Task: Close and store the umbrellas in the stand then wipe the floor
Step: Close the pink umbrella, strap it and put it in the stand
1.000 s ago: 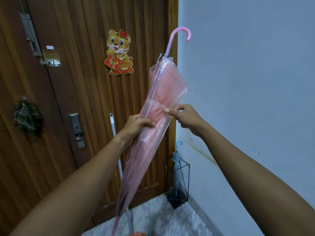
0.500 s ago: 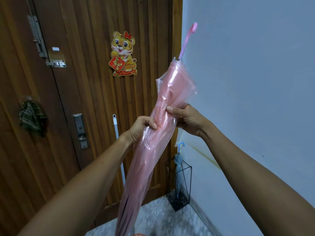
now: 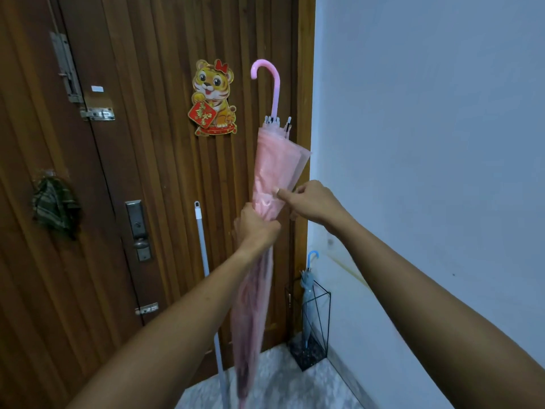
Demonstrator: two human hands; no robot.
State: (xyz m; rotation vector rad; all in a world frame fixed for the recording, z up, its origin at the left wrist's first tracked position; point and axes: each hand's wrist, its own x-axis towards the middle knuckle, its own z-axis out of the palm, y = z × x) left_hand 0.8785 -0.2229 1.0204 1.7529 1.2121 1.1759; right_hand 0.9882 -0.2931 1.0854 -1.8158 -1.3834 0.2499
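A folded pink umbrella (image 3: 274,166) stands nearly upright before me, hooked handle on top, tip down near the floor. My left hand (image 3: 256,228) is wrapped around its middle. Just above, my right hand (image 3: 309,202) pinches the loose pink canopy between thumb and fingers. A black wire umbrella stand (image 3: 320,302) sits in the corner by the wall, and a folded blue umbrella (image 3: 308,287) stands inside it.
A wooden door (image 3: 153,143) with a lock, latches and a tiger sticker (image 3: 213,98) fills the left. A white mop pole (image 3: 203,261) leans against it. The blue-white wall (image 3: 427,143) is on the right, and speckled floor (image 3: 283,385) lies below.
The umbrella has turned about its shaft, so the hooked handle now curls left. It stands more upright, and the canopy is gathered tighter. My left hand has slid lower on it.
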